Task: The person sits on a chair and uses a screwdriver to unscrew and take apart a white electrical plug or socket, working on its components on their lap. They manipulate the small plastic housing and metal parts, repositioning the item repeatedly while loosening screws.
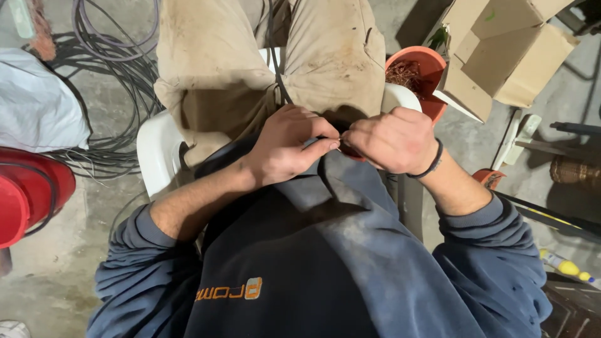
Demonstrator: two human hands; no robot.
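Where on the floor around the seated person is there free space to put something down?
Bare concrete floor lies between the red container and the white chair, below the coiled cables. The other side is crowded: orange bucket, cardboard boxes, tools. Left hand and right hand pinch a black cable over the lap.

Rough workshop or storage room. Bare, stained concrete floor point(69, 263). Loose coils of grey cable point(106, 81) at 10 o'clock. Orange tub point(421, 69) holding reddish stripped wire at 1 o'clock, opened cardboard boxes point(507, 50) just beyond it. Red drum point(28, 194) at 9 o'clock. White plastic chair point(159, 147) as seat. Scattered tools and scrap at 3 o'clock.
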